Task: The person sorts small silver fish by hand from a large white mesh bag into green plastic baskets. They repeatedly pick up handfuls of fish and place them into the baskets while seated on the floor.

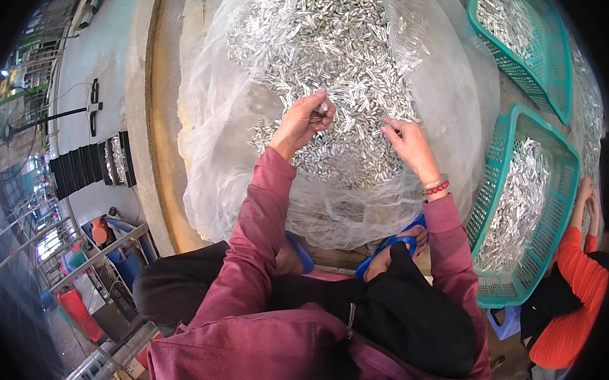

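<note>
A broad heap of small, shiny silver metal pieces (339,46), short and rod-like, lies spread on a sheer white net (214,139) in front of me. Over the left part of the heap, my left hand (305,122) is curled closed, with a few of the silver pieces showing inside its fingers. My right hand (411,144) hovers low at the heap's right edge. Its thumb and forefinger come together at the pieces, and whatever lies between them is too small to tell. A red bead bracelet circles the right wrist.
Two green plastic baskets (482,291) holding more silver pieces stand to my right. Beyond the near one sits a person in orange (571,300), hands together. A wooden edge (158,128) runs along the left, with black trays (79,169) past it. My sandalled feet are at the net's near edge.
</note>
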